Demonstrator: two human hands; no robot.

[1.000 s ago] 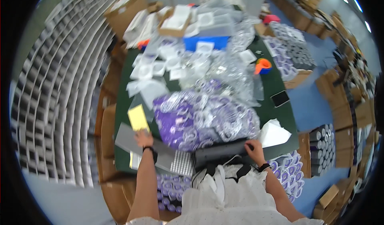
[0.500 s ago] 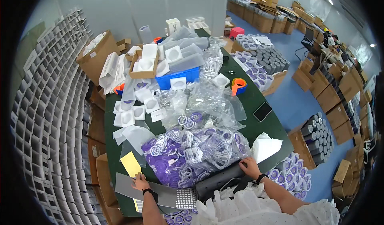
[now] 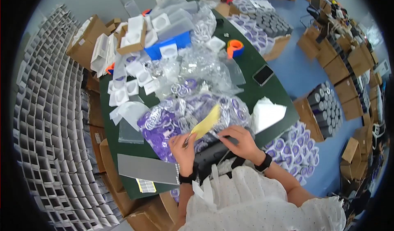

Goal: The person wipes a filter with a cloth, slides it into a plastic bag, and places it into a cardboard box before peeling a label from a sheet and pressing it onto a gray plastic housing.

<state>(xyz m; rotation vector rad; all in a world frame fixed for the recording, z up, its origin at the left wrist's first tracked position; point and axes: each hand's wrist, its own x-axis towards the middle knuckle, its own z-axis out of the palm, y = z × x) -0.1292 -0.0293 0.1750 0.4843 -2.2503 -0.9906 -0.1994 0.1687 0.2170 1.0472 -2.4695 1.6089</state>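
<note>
A thin yellow sheet [image 3: 207, 123] is raised over the table's front, tilted and slightly blurred. My left hand [image 3: 182, 149] grips its lower end between thumb and fingers. Close to the sheet's right side, my right hand [image 3: 241, 142] has thumb and forefinger pinched together; anything between them is too small to make out. Beneath the hands lies a dark grey tube [image 3: 213, 154], partly covered by them. A flat grey strip [image 3: 145, 168] rests to the left, above a yellow-and-white label sheet [image 3: 146, 186]. Clear bags of purple and white rings [image 3: 162, 126] sit just beyond my hands.
White foam inserts [image 3: 132, 87], a blue bin [image 3: 180, 42] and crumpled plastic bags cover the far table [image 3: 256, 97]. An orange tape dispenser [image 3: 235, 48], a phone [image 3: 263, 75] and a white packet [image 3: 267, 115] lie right. Stacked white boxes [image 3: 49, 120] line the left; cartons surround the table.
My left hand has lifted the yellow sheet off the table and brought it rightward to the middle. My right hand has left the tube and come to the sheet. The view has shifted.
</note>
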